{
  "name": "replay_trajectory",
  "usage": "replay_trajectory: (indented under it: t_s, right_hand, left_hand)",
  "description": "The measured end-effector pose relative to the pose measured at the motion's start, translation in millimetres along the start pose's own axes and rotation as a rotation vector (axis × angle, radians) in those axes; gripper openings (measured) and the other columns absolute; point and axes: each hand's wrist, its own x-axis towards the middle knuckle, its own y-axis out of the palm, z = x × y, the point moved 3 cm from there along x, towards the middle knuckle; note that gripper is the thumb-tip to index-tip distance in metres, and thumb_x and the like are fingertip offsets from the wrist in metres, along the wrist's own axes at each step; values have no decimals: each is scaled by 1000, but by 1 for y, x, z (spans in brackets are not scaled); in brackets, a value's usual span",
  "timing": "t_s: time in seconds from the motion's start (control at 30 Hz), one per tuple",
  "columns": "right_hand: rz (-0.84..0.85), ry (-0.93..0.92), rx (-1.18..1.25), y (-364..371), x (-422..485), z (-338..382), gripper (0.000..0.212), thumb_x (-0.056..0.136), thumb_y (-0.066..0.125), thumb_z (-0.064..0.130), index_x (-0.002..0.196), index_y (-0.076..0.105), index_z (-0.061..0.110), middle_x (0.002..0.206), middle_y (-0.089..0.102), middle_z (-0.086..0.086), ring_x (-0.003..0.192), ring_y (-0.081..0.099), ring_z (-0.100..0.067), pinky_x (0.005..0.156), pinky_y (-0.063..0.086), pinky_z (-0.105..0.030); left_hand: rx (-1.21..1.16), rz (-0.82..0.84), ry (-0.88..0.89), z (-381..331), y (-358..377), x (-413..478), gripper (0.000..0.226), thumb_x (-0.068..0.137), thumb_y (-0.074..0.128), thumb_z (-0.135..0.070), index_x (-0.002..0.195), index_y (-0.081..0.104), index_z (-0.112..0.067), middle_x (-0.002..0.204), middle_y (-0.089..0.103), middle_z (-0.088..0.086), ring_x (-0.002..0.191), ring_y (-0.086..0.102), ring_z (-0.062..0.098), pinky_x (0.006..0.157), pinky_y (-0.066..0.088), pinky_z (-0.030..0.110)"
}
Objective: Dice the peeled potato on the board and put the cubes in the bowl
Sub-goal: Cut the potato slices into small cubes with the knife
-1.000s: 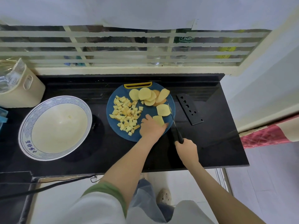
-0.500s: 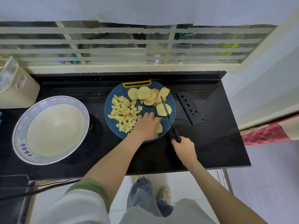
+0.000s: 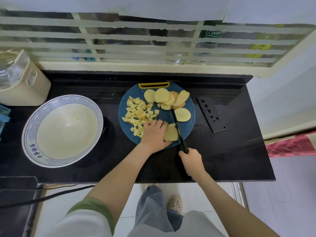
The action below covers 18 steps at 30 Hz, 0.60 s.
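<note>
Dicing mid-step: left grip (image 3: 154,134) pins potato slice (image 3: 171,134) on board (image 3: 164,115), right grip (image 3: 191,161) clamps knife (image 3: 177,127), blade at slice's right edge. Cubes (image 3: 140,113) heaped on board, bowl (image 3: 30,134) unfilled. Next: strip cuts, fingertips tucked.

Since half a second ago the left hand (image 3: 154,134) has drawn its fingers (image 3: 159,124) back from the pile of cubes (image 3: 138,113). They are now curled on the left part of the potato slice (image 3: 171,134), so more of this slice shows. The knife (image 3: 177,127) in the right hand (image 3: 191,161) has come nearer to the person: its blade, which pointed across the single slice (image 3: 182,114) further back, now lies along the right edge of the held slice.
</note>
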Motion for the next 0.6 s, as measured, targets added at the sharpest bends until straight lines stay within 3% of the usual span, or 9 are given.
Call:
replay_trajectory:
  t_s: [0.13,0.23,0.4,0.6]
  right_hand:
    - [-6,17,59,3,-1,-1,16,93,53,21,80,54,12,71,53,-7,62,50,-23,60,44,-36]
    - [-46,7,48,-1,-4,-1,17,94,54,22,81,56,11,75,56,-7,66,53,-24,63,50,-41]
    - [-75,-6,102,0,-9,1,18,93,54,20,80,57,9,72,54,-6,66,51,-21,62,45,-35]
    - [-31,1,91,10,-21,4,17,94,54,20,80,55,11,75,54,-6,67,54,-20,64,48,-34]
  left_hand:
    - [6,6,13,0,0,-2,77,83,54,-59,144,32,-18,135,39,-2,126,33,19,101,16,38]
    - [27,13,22,0,-2,-2,76,82,53,-57,144,33,-17,134,40,-1,127,33,20,102,17,38]
    - [91,27,55,-1,-5,-6,75,80,53,-55,141,35,-15,133,41,0,127,33,21,105,18,40]
    - [23,29,-33,5,-2,-18,73,83,56,-54,141,34,-15,134,40,1,130,30,20,106,14,39]
